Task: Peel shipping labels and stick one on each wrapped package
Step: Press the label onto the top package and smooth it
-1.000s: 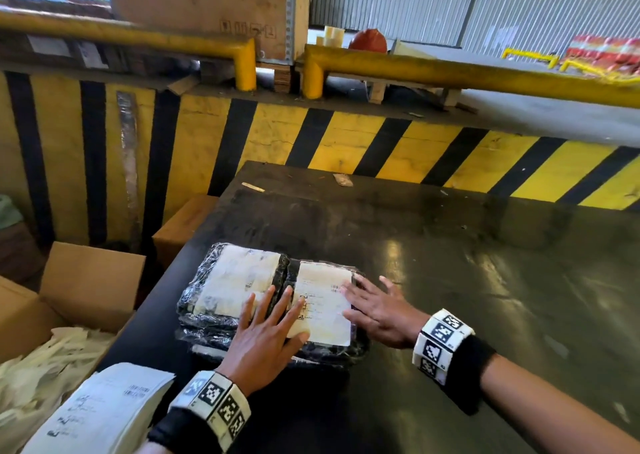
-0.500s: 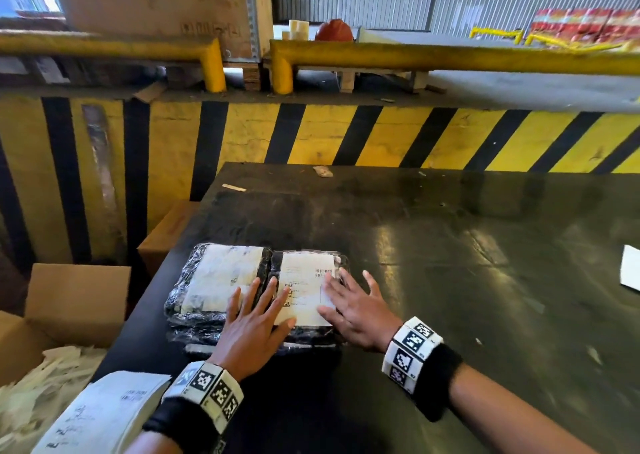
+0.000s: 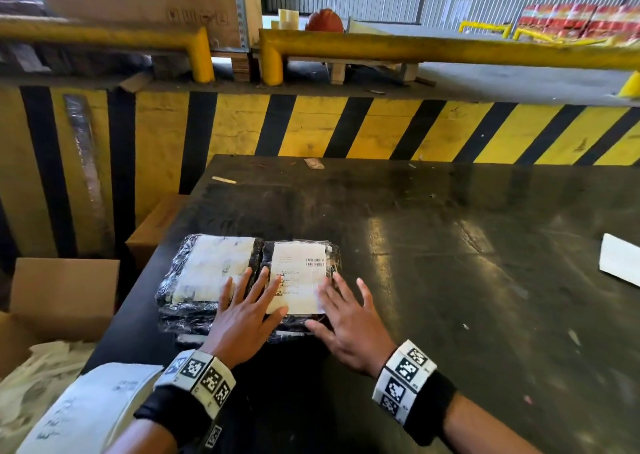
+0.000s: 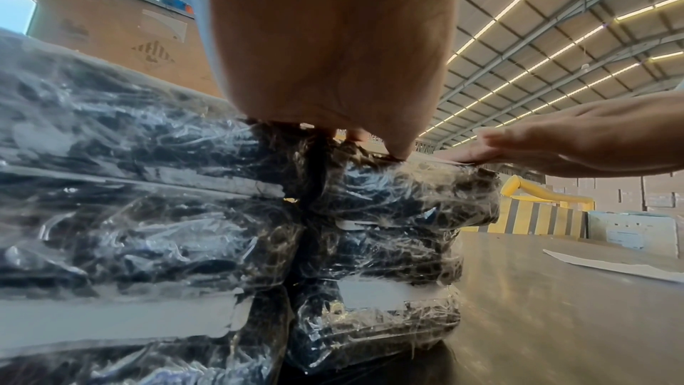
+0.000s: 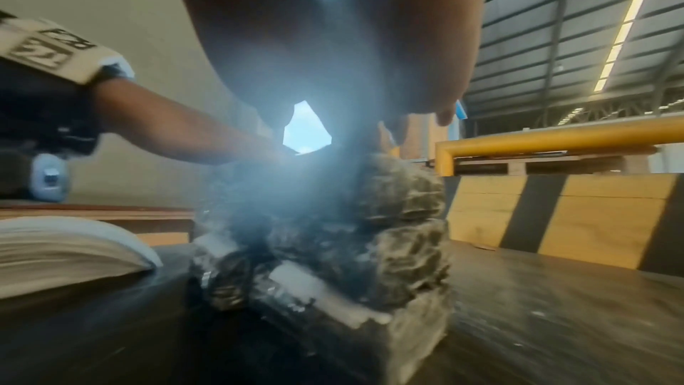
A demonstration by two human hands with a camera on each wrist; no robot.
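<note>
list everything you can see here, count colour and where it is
wrapped packages: two stacks side by side, black under clear film, near left part of the table
shipping labels: two, white, one on top of each stack
table: one, dark, glossy
label stack: one, white, near left corner of the table
white sheet: one, right edge of the table
cardboard box: one, brown, left of the table, pale paper scraps inside
barrier wall: yellow with black stripes, behind the table
rails: two, yellow, above the wall
left hand: flat across both top packages
right hand: flat on the right label's edge
</note>
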